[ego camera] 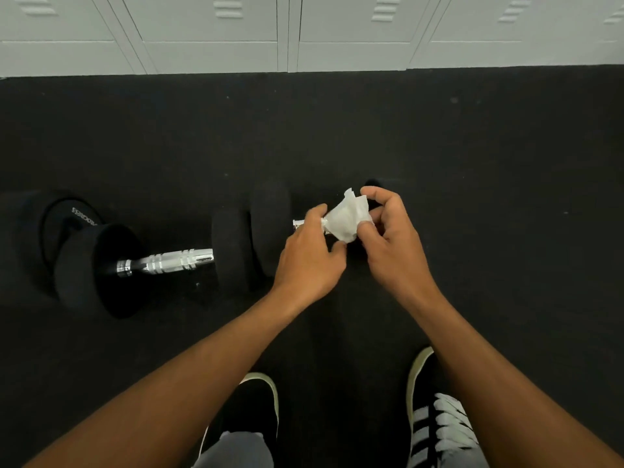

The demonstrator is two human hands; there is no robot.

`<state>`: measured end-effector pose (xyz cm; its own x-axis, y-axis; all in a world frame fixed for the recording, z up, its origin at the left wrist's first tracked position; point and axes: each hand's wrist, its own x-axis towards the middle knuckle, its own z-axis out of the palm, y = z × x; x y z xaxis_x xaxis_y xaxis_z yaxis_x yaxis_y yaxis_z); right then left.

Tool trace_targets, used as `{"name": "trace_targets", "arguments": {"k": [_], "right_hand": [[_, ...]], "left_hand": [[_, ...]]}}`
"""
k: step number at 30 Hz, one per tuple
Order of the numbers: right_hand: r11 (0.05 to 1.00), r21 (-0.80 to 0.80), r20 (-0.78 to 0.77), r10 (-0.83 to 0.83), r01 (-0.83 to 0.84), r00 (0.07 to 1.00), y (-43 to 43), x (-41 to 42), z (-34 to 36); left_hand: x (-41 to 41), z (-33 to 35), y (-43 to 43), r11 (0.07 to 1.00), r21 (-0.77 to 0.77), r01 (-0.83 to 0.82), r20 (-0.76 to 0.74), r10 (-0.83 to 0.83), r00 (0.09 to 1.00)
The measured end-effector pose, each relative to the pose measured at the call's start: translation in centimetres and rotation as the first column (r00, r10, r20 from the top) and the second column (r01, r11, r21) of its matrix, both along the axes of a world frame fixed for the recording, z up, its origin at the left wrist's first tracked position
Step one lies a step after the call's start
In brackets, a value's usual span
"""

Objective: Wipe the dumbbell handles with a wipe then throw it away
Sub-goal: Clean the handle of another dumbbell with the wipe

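Two black dumbbells lie on the dark floor. The left dumbbell (pixel 169 263) shows its whole chrome handle. The right dumbbell (pixel 270 228) sits under my hands; only a short stub of its chrome handle (pixel 299 225) shows. A crumpled white wipe (pixel 347 219) is bunched over that handle. My left hand (pixel 309 261) curls its fingers round the handle at the wipe's left edge. My right hand (pixel 388 238) pinches the wipe from the right. The right dumbbell's far weight is mostly hidden behind my right hand.
A third black weight with white lettering (pixel 76 217) lies behind the left dumbbell. Grey lockers (pixel 287 32) line the far wall. My two shoes (pixel 435 410) stand at the bottom of the view on the black rubber floor (pixel 472 146).
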<state>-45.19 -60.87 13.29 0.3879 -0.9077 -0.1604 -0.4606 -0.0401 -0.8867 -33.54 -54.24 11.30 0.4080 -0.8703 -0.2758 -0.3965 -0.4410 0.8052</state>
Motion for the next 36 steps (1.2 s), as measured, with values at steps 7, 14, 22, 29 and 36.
{"name": "trace_targets", "arguments": {"k": [7, 14, 22, 29, 36], "right_hand": [[0.965, 0.26, 0.166, -0.085, 0.039, 0.982, -0.3, 0.1, 2.0], [0.978, 0.208, 0.114, -0.01, -0.014, 0.993, -2.0, 0.5, 3.0], [0.996, -0.093, -0.194, -0.026, 0.008, 0.981, -3.4, -3.2, 0.8], [0.925, -0.212, -0.719, 0.07, -0.314, 0.691, -4.0, -7.0, -1.3], [0.898, -0.193, -0.791, 0.096, -0.395, 0.604, -3.2, -7.0, -2.6]], "left_hand": [[-1.7, -0.3, 0.7, 0.991, -0.137, 0.012, 0.173, 0.012, 0.985], [-1.6, -0.3, -0.7, 0.967, -0.249, -0.051, 0.158, 0.093, 0.983], [-0.5, -0.3, -2.3, 0.973, -0.145, -0.178, 0.092, 0.192, 0.977], [-0.1, 0.4, -4.5, 0.989, -0.149, -0.007, 0.34, 0.058, 0.938], [0.4, -0.8, -6.4, 0.994, -0.097, 0.059, 0.492, -0.004, 0.871]]}}
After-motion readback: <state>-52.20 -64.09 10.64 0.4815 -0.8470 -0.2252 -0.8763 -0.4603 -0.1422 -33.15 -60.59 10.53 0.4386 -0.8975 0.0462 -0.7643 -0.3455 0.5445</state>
